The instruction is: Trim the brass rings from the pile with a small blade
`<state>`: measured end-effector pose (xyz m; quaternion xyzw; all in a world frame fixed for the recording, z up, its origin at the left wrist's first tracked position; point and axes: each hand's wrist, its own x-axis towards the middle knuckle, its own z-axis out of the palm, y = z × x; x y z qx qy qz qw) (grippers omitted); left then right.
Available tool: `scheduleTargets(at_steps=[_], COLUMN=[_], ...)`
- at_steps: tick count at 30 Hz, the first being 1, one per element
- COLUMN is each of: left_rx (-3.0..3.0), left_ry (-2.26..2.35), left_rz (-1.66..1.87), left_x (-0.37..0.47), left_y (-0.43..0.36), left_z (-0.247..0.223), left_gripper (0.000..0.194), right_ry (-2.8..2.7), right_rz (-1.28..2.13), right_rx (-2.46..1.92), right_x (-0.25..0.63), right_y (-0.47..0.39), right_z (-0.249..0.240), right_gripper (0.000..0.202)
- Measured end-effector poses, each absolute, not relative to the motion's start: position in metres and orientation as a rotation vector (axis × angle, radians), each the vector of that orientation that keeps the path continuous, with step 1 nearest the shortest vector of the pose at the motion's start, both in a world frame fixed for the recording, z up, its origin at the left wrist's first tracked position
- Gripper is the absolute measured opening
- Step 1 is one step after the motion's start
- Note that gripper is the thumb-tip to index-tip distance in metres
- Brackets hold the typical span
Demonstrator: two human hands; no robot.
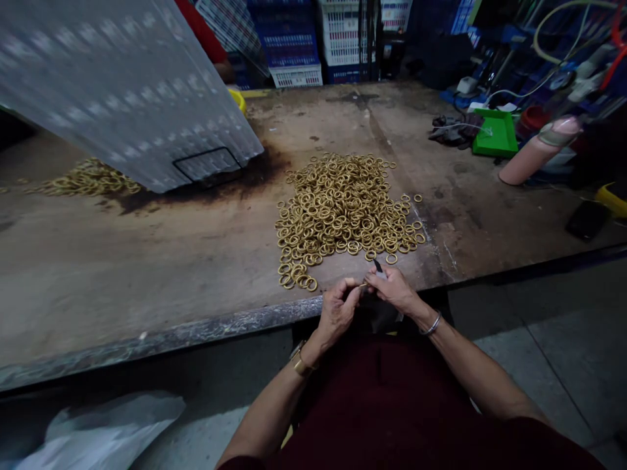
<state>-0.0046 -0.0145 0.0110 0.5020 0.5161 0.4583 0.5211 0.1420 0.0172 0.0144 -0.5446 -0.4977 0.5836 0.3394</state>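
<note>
At the table's front edge my left hand (339, 305) pinches a small brass-coloured ring (363, 285), seen nearly edge-on. My right hand (394, 287) is closed around a knife (379, 268) with a short dark blade, whose tip points up and away from me. The fingers of both hands meet at the ring, so much of it is hidden. Just beyond them lies a large heap of brass-coloured rings (343, 202), with several loose ones around its near edge.
A tall grey ribbed stack (147, 91) stands on the wooden table (196, 261) at left, beside a second ring pile (91, 179). At right are a green tray (496, 132), a pinkish cylinder (539, 151) and a dark phone-like object (588, 220). Crates (294, 39) stand behind.
</note>
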Motion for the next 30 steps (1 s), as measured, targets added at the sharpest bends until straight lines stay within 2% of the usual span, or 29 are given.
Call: scheduleTargets(at_steps=[5,11,21,27,30], left_rx=[1.020,0.809,0.537,0.545,0.583], left_ry=[1.238,1.028,0.827,0.867,0.892], left_rz=[1.045,0.856,0.879,0.966,1.003], left_x=[-0.002,-0.008,-0.004,-0.001,0.000], left_y=[-0.013,-0.014,-0.016,-0.016,-0.016], left_z=[0.015,0.016,0.021,0.016,0.014], left_gripper=[0.021,0.033,0.029,0.032,0.033], right_ry=[-1.539,-1.504,-1.383,-1.824,-2.067], right_rz=[1.227,1.299,1.440,0.958,0.823], right_rx=[-1.505,-1.506,-1.417,-1.511,-1.480], right_x=[0.138,0.137,0.143,0.148,0.149], right_y=[0.017,0.018,0.017,0.010,0.004], right_z=[0.015,0.018,0.014,0.010,0.008], right_gripper=[0.017,0.015,0.021,0.011,0.012])
